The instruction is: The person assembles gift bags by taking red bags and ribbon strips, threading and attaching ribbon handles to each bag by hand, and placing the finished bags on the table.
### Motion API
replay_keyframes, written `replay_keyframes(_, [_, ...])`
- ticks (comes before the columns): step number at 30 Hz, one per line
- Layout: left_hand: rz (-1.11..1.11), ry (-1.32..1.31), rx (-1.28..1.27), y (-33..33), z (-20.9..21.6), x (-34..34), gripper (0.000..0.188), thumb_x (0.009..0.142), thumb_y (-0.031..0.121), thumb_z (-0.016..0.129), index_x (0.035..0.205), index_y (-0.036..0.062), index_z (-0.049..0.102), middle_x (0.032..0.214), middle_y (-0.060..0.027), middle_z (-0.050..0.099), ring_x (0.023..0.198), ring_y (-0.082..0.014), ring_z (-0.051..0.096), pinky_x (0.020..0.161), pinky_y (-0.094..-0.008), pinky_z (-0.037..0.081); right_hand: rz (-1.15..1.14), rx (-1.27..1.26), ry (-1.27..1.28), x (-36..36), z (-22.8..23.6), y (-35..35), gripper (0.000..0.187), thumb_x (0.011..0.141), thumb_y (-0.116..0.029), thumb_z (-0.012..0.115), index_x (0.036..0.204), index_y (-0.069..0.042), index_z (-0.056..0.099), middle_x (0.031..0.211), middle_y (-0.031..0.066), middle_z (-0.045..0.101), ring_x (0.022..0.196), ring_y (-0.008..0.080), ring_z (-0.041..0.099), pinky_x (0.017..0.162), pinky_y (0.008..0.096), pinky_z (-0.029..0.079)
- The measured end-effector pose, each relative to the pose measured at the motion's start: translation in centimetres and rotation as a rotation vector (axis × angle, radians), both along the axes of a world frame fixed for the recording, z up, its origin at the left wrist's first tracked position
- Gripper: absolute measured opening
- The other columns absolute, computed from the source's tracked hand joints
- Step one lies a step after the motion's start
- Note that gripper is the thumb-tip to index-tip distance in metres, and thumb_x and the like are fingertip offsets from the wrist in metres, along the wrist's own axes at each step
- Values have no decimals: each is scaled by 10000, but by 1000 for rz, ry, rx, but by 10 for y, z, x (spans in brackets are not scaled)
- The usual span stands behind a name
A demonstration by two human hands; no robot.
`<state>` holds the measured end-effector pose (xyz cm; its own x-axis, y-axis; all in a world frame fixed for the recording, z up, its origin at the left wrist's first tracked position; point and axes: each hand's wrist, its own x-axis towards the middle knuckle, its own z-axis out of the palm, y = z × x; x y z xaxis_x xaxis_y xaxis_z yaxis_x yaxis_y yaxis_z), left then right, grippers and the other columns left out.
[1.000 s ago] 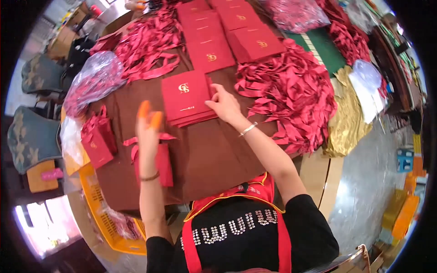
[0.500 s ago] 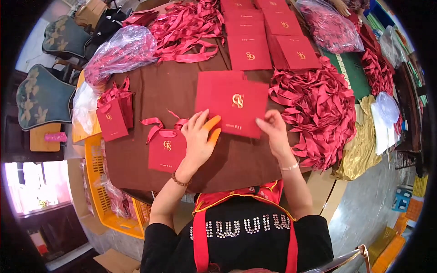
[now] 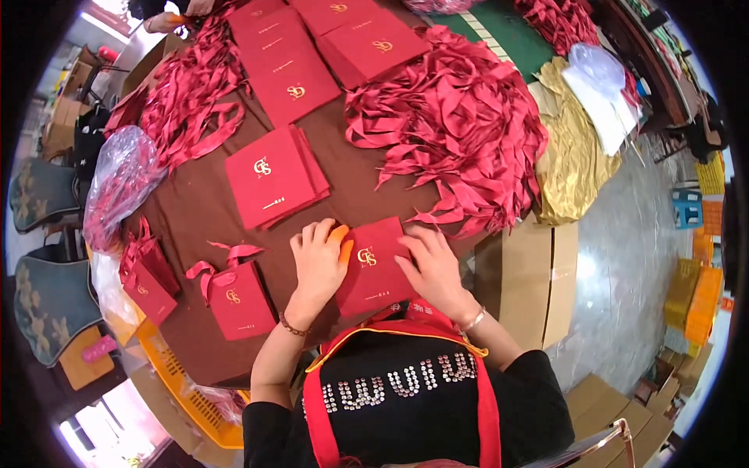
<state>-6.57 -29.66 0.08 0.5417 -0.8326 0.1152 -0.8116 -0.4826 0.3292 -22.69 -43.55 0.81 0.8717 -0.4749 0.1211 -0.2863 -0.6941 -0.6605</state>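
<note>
A flat red gift bag (image 3: pixel 368 274) with a gold emblem lies at the near table edge, just in front of my body. My left hand (image 3: pixel 321 256), orange covers on some fingers, rests along its left edge, fingers loosely bent and apart. Over its upper right side, my right hand (image 3: pixel 431 262) has thumb and fingers spread, touching the edge. Farther off sits a small stack of similar flat bags (image 3: pixel 273 178). Left of my left hand lies a red bag with a ribbon handle (image 3: pixel 240 303), its ribbon loose at the top.
A big heap of red ribbons (image 3: pixel 456 129) covers the table's right side. More flat bags (image 3: pixel 292 86) lie in rows at the back. Ribboned bags (image 3: pixel 152 292) lean at the left, above a yellow crate (image 3: pixel 191 405). Another person's hand (image 3: pixel 164 22) shows far left.
One flat bag has come off the stack toward me, turned upright at the table edge. My right hand has loosened from its pinch. The whole view has swung to the right.
</note>
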Motion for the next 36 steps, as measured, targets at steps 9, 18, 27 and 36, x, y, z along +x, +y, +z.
replay_keyframes(9, [-386, 34, -134, -105, -14, -15, 238, 732, 253, 679, 924, 114, 653, 797, -39, 564, 816, -221, 561, 694, -355, 399, 200, -270, -50, 39, -53, 28, 453, 818, -385, 566, 1164, -93, 586, 1216, 128, 538, 1182, 283, 463, 1035, 496, 266])
replay_keyframes(18, [-190, 366, -242, -44, 39, 36, 161, 764, 67, 675, 911, 19, 631, 702, -70, 567, 642, -165, 581, 546, -274, 435, 255, -204, 10, 33, -40, 25, 500, 806, -350, 613, 1206, -61, 530, 1294, 146, 445, 1288, 309, 329, 1066, 547, 200])
replay_keyframes(27, [303, 1316, -418, 61, 63, 67, 254, 904, 94, 543, 1143, 30, 598, 752, -32, 620, 592, -75, 537, 531, -190, 413, 302, -2, -67, 50, -22, -10, 425, 814, -274, 639, 1158, -48, 536, 1133, 137, 552, 1114, 296, 490, 965, 426, 360])
replay_keyframes(36, [-207, 1526, -1358, 105, 106, 63, 513, 792, 119, 607, 1273, -2, 475, 1064, -238, 572, 789, -283, 578, 676, -378, 473, -224, 1041, -67, 77, 3, -141, 257, 937, -302, 514, 979, -59, 584, 818, 16, 623, 584, 39, 514, 466, 160, 375])
